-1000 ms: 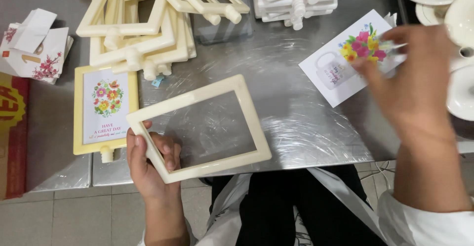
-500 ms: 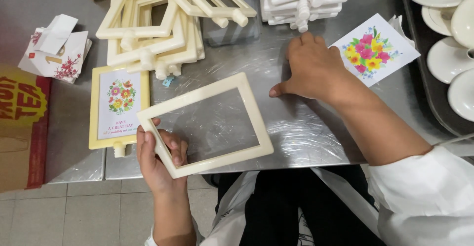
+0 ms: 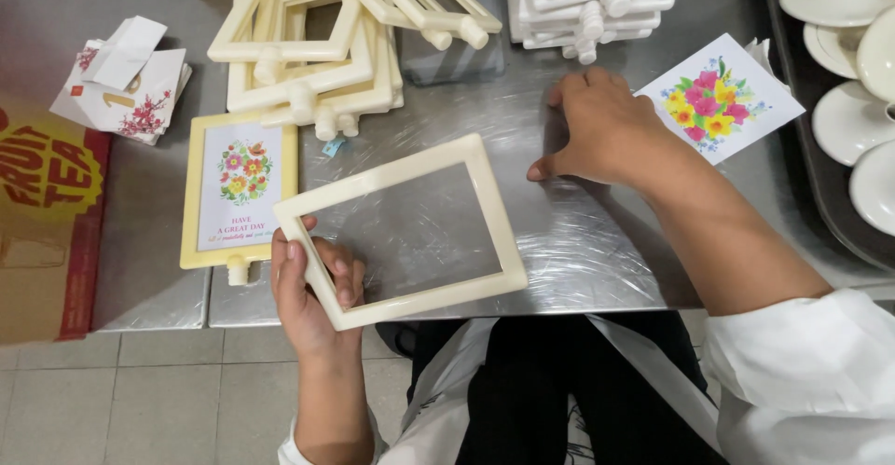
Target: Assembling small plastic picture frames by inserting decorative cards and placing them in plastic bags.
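The left hand (image 3: 312, 288) gripped the near-left corner of an empty cream frame (image 3: 401, 230), its fingers (image 3: 343, 274) curled through the opening and closed on the rim. The frame was tilted over the near edge of the metal surface (image 3: 578, 241). The right hand (image 3: 606, 129) rested flat on the surface, fingers spread and holding nothing, just left of a flower card (image 3: 718, 101). A filled frame (image 3: 238, 190) lay at the left, with a pile of empty frames (image 3: 317, 45) beyond it.

Cream frames, floral prints.
Empty rectangular cream plastic frame (image 3: 401, 232); square white paper card (image 3: 718, 98) with pink-yellow flowers; shiny grey steel tabletop (image 3: 578, 250); white round ceramic stands (image 3: 844, 120).
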